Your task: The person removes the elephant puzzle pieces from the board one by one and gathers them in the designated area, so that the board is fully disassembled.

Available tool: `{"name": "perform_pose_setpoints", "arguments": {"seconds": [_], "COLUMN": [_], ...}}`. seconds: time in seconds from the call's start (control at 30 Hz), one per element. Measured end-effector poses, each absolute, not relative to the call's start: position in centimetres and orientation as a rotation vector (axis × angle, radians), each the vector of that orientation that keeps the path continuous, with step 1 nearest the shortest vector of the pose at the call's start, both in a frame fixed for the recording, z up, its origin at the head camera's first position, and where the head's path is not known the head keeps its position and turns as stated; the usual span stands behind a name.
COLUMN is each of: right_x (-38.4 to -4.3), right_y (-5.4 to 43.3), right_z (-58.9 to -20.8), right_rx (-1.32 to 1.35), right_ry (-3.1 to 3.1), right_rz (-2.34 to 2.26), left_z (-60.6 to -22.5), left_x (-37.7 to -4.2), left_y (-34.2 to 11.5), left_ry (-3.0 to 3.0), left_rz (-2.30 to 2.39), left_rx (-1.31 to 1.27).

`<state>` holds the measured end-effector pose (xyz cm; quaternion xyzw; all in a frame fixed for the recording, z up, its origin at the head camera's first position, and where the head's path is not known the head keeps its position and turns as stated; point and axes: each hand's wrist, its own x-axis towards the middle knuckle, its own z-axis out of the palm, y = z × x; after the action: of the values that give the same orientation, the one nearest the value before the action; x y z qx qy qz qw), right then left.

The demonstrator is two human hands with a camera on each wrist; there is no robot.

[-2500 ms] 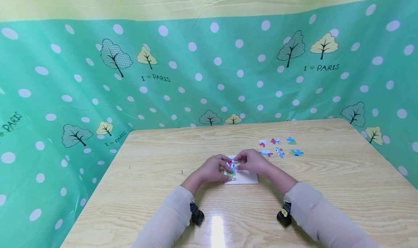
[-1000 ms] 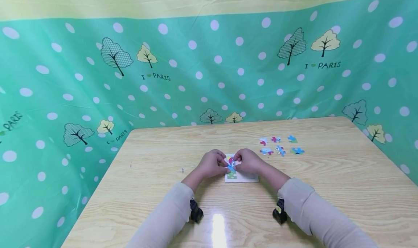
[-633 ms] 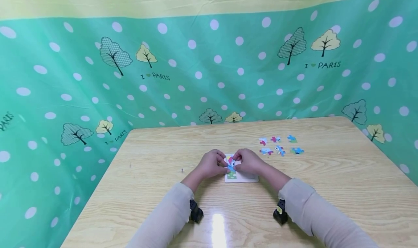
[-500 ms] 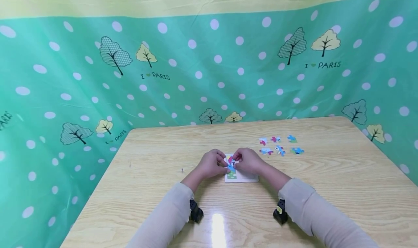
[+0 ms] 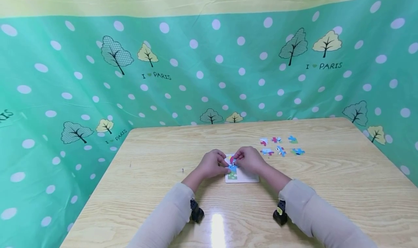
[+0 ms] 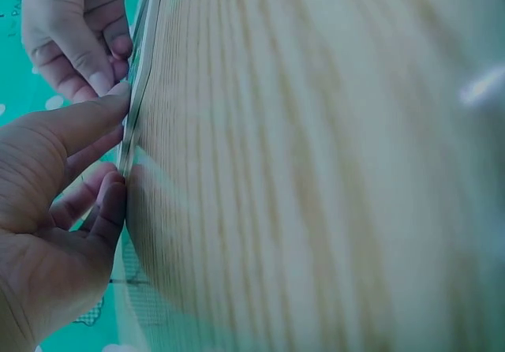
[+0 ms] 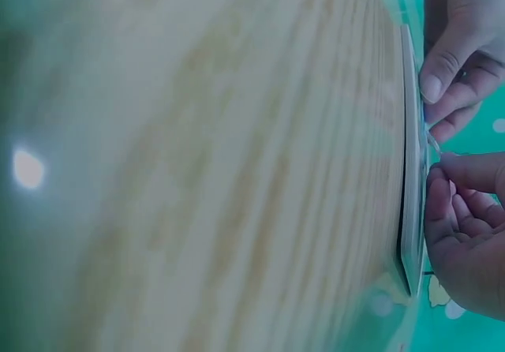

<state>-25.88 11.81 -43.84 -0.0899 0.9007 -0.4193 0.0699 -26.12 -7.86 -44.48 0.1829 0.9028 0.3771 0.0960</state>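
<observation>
A white puzzle board lies flat on the table, picture pieces laid down its left side. My right hand pinches a small puzzle piece between thumb and index finger over that side. In the right wrist view, the piece stands tilted above the board, held by the right hand. With thumb and fingertips apart, my left hand rests on the board's left part. The left wrist view shows the left hand touching the board's edge; the board's top is hidden there.
Several loose puzzle pieces lie in two rows beyond the board to the right. A tiny dark speck is on the wooden table to the left. A green dotted curtain hangs behind the table.
The left fingers have drawn back from over the pieces to the board's left part. The right hand has lifted slightly, and the piece in it has tilted up. The loose pieces stay put.
</observation>
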Motion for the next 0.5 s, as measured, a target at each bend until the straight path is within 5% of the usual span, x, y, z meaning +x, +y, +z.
{"name": "perform_pose_setpoints", "arguments": {"seconds": [0.5], "right_x": [-24.6], "right_y": [13.8], "right_z": [-43.4], "right_rx": [-0.201], "right_ry": [2.677], "right_rz": [-1.403], "left_z": [-44.7], "left_x": [-26.2], "left_y": [-8.0], "left_ry": [2.694], "left_rz": [1.099], "left_rx": [0.574]}}
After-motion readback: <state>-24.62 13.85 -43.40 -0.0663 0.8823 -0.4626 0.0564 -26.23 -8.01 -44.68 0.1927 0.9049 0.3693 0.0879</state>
